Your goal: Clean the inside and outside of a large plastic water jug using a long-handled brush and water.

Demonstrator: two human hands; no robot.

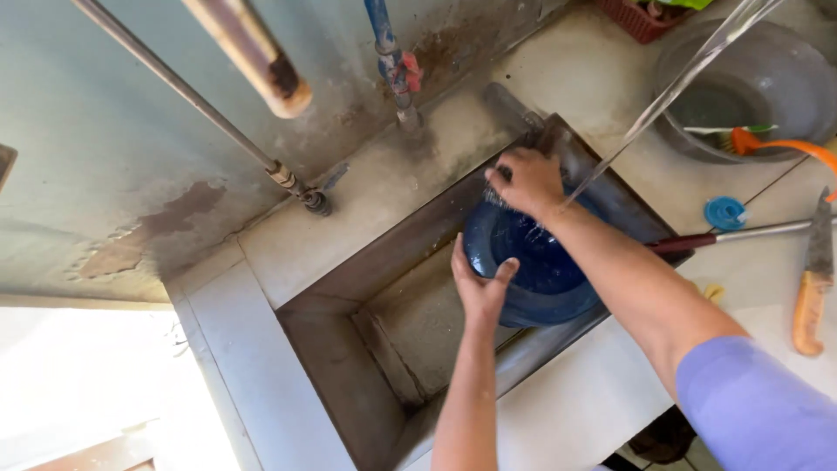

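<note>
1. The blue bowl (534, 266) sits tilted inside the steel sink (349, 366), at the end farther from the person, its open side turned up and toward the right hand. It is round, so it has no long axis; its rim runs from the left fingers across to the right ones.
2. The left hand (478, 288) grips the near-left rim of the bowl, thumb over the edge on the inside and fingers (459, 262) curled round the outer wall. The bowl lies directly beyond and to the right of these fingers, touching them.
3. The right hand (526, 181) rests on the far rim, fingers bent and pressed down on the bowl's upper edge; whether they clutch a cloth or scrubber I cannot tell. The bowl lies just beneath and toward the person from these fingers.
4. Both hands touch the bowl, at opposite points of its rim.
5. A thin stream of water (671, 96) falls slantwise from the upper right toward the right wrist.
6. Well apart to the right, on the counter (575, 410), lie a knife with an orange handle (811, 288), a small blue lid (724, 212) and a grey basin (767, 78).
</note>
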